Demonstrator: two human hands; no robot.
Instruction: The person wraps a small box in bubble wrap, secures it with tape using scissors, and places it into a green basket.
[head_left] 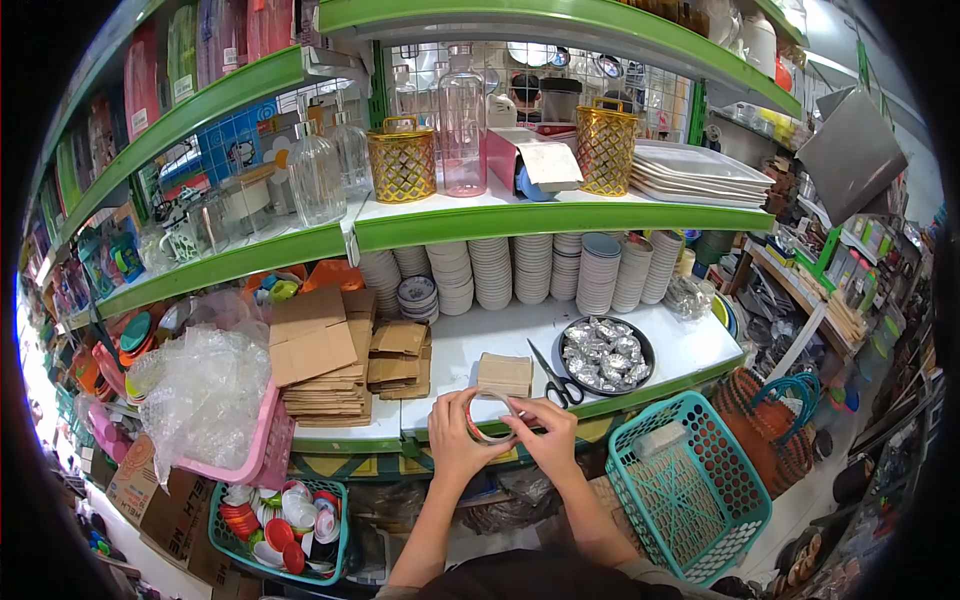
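Observation:
Between my two hands is a roll of tape (490,437), a thin ring with a pale outside and some red on it. My left hand (455,440) curls around its left side. My right hand (548,430) pinches its right edge with thumb and fingertips. Just beyond the roll, a small stack of brown cardboard pieces (505,373) lies on the white shelf. Black-handled scissors (563,390) rest to its right, blades pointing away. Farther right stands a dark round bowl (652,366) holding several silver foil-like pieces (605,352).
Folded cardboard (320,365) piles up on the left, near a pink basket (270,440) with clear plastic wrap. Stacked white cups (492,272) line the shelf's back. Teal baskets (690,410) stand below on both sides. A green-edged shelf (560,228) overhangs, carrying glass bottles and gold baskets.

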